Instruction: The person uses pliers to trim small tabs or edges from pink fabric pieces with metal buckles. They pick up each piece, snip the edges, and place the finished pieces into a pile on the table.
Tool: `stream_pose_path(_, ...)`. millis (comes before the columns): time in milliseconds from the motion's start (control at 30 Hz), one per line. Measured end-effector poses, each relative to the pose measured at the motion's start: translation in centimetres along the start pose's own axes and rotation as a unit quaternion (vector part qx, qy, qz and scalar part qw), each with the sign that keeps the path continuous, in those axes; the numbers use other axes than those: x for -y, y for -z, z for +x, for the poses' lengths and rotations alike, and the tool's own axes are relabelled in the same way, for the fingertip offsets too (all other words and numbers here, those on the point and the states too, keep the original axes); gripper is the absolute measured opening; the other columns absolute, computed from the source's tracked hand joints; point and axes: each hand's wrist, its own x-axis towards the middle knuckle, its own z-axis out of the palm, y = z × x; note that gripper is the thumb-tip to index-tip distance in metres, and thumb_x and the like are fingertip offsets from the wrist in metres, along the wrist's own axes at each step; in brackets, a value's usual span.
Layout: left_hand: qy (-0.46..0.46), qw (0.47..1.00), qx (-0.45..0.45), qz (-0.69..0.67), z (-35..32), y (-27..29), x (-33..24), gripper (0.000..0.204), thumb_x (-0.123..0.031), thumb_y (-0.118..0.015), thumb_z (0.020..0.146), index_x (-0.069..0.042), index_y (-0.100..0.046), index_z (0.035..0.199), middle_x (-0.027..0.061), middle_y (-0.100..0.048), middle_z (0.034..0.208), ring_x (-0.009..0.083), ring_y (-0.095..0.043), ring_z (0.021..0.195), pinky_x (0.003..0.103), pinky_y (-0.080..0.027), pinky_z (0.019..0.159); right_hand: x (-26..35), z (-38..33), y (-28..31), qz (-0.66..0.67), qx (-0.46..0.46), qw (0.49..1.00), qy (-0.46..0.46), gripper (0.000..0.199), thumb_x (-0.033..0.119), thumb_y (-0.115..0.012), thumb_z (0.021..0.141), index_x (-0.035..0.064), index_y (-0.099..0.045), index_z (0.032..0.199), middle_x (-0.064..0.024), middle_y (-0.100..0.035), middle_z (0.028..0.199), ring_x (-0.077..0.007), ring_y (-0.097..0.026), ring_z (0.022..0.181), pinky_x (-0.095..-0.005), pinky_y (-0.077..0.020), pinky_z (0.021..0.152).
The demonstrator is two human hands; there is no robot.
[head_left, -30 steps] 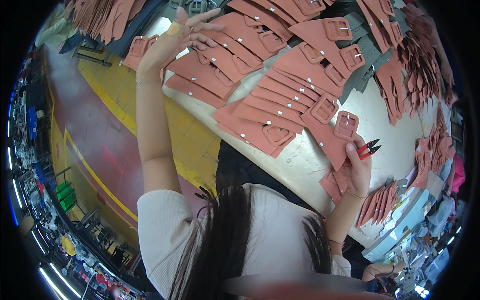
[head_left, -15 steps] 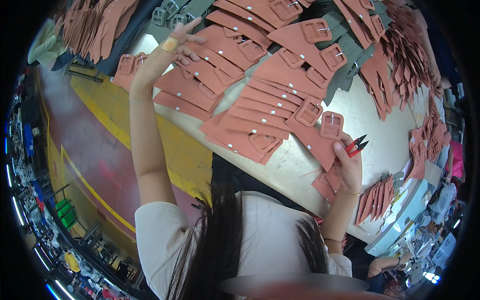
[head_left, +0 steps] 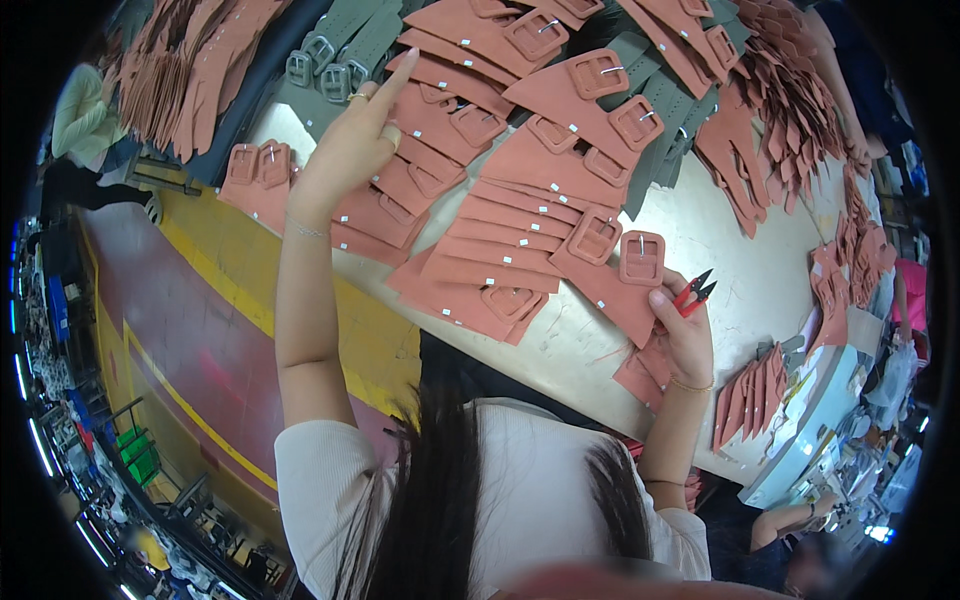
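Left hand: the left hand (head_left: 345, 150) is raised over the far left of the spread, index finger stretched out toward the far side and the other fingers loosely curled; it grips nothing, and the fingertip hovers over a terracotta suede-like strap piece with a covered square buckle (head_left: 440, 115).
Right hand: the right hand (head_left: 685, 335) sits at the near right edge of the spread, curled around a pair of small red-handled thread snips (head_left: 695, 292), dark blades poking out toward the far right.
Thumb hold: the right thumb presses on the near end of a terracotta strap with a square buckle (head_left: 640, 258), seemingly pinning it flat so it stays put while the snips are kept ready.
Strap spread: terracotta buckle straps (head_left: 500, 230) lie overlapped in a fan, buckles mostly toward the right, probably so each one can be reached in turn.
Green pieces: grey-green buckle straps (head_left: 340, 50) lie at the far side, some tucked under the terracotta ones.
Counter: the pale beige counter (head_left: 720, 225) shows bare to the right of the fan.
Side stacks: bundles of terracotta cut pieces (head_left: 755, 395) stand near right; a larger heap (head_left: 790, 90) lies far right.
Floor: a yellow-striped floor (head_left: 230, 290) runs along the left.
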Motion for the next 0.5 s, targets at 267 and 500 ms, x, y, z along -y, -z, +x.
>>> stream_pose_path(267, 0.035, 0.981, -0.057, 0.182, 1.4, -2.5, -1.6, 0.088, -0.006, -0.053, 0.079, -0.03, -0.01, 0.153, 0.0252, -0.051, 0.113, 0.0407, -0.064, 0.073, 0.045, -0.053, 0.063, 0.3, 0.1, -0.3, 0.007, -0.002, 1.0, -0.017, 0.04, 0.008, -0.059, 0.093, -0.0082, -0.049, 0.127, -0.0119, -0.064, 0.115, -0.0136, -0.062, 0.102, -0.0271, -0.0503, 0.088)
stream_pose_path(500, 0.07, 0.968, -0.076, 0.227, 1.3, -3.3, -2.5, 0.089, -0.007, -0.054, 0.078, -0.028, -0.012, 0.153, 0.0273, -0.052, 0.114, 0.0388, -0.064, 0.07, 0.046, -0.053, 0.061, -0.2, 0.5, 0.2, -0.02, -0.003, 1.0, -0.021, 0.037, 0.009, -0.057, 0.093, -0.0079, -0.05, 0.126, -0.0103, -0.064, 0.113, -0.0117, -0.061, 0.1, -0.0252, -0.0498, 0.085)
